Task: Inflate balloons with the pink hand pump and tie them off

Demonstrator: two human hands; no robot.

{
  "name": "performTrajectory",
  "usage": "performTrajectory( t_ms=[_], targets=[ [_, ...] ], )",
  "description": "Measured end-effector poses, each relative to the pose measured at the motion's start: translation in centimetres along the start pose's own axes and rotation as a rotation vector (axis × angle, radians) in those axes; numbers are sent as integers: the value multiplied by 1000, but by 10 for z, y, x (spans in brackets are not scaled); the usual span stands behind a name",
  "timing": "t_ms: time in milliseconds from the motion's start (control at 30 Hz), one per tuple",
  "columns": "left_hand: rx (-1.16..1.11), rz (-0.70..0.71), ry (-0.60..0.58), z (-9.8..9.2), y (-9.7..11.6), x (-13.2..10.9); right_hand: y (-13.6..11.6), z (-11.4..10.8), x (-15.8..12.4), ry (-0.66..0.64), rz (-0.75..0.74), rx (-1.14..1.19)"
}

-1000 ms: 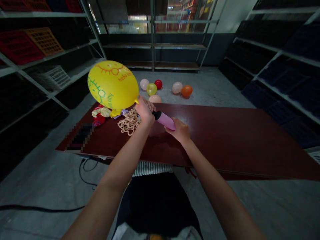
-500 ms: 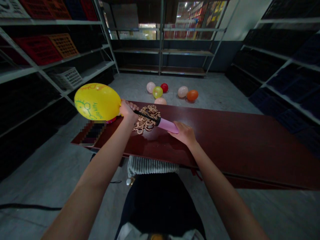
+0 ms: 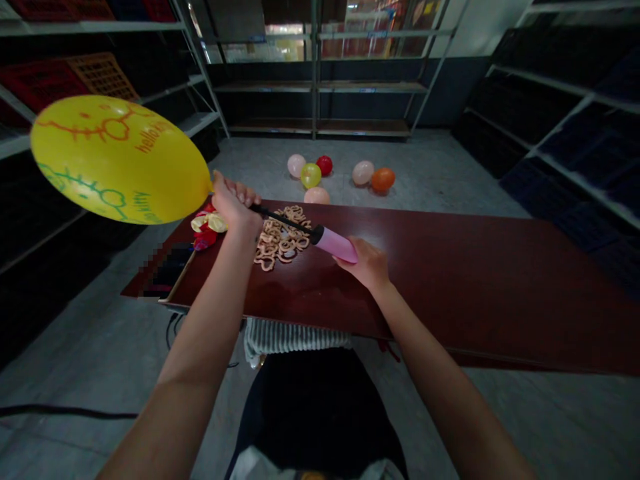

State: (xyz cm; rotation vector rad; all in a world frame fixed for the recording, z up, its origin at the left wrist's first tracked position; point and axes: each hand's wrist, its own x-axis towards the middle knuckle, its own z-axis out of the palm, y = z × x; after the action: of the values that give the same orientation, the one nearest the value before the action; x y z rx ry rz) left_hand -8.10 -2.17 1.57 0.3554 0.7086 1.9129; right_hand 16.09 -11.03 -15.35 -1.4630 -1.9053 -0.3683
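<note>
A big yellow balloon (image 3: 120,163) with red and green drawings and lettering swells out at the left. Its neck is pinched in my left hand (image 3: 234,200), whose fingers also wrap the black end of a balloon pump (image 3: 336,244). My right hand (image 3: 367,262) is closed round the pump's pink barrel, and the black rod shows between the two hands. How the balloon's mouth sits on the nozzle is hidden by my fingers. Under the rod, a heap of tan ring-shaped pieces (image 3: 270,252) lies on the table (image 3: 450,280).
Limp red and cream balloons (image 3: 206,223) lie near the table's left end, beside a dark, partly blurred-out object (image 3: 173,267). Several inflated balloons, one of them orange (image 3: 383,179), rest on the floor beyond. Shelving (image 3: 315,87) stands at the back and both sides.
The yellow balloon has grown much larger and reaches further left and up. My left hand has shifted left, and more of the limp balloons shows. My right hand has barely moved.
</note>
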Motion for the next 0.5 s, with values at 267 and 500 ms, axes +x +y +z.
performTrajectory(
  t_ms=[267, 500],
  targets=[
    [67, -46, -141, 15, -72, -31, 6, 6, -1, -17, 77, 41],
    [59, -132, -60, -4, -109, -32, 0, 6, 1, -94, 107, 1]
  ],
)
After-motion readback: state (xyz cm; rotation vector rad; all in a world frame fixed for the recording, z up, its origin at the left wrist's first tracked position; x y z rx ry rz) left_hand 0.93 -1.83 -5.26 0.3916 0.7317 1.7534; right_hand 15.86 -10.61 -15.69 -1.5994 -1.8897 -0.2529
